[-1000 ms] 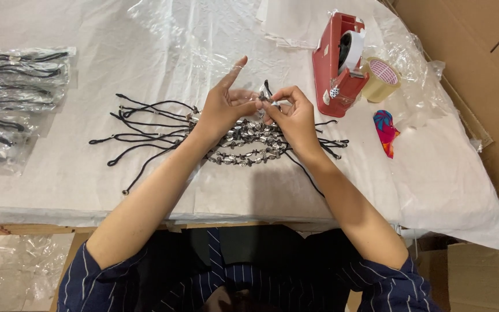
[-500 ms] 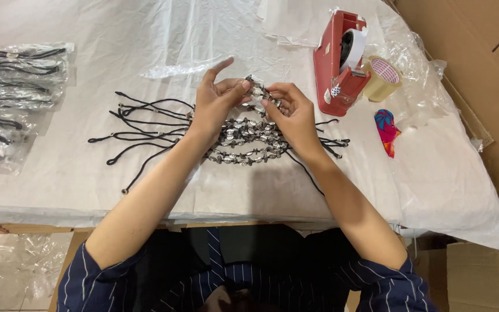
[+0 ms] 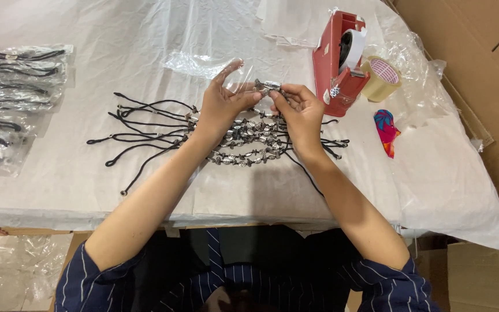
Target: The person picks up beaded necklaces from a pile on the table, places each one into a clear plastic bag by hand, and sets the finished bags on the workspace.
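A big table (image 3: 59, 190) has a white sheet on it. A red tape holder (image 3: 339, 66) stands at the far right side, with a roll of tape (image 3: 382, 79) just beside it. Bagged black cords (image 3: 12, 98) lie far to the left. A pile of beaded cords (image 3: 235, 141) lies in the middle. Above it, the left hand (image 3: 220, 107) pinches a small clear bag (image 3: 241, 81). The right hand (image 3: 301, 112) pinches one beaded cord (image 3: 268, 88) at the bag.
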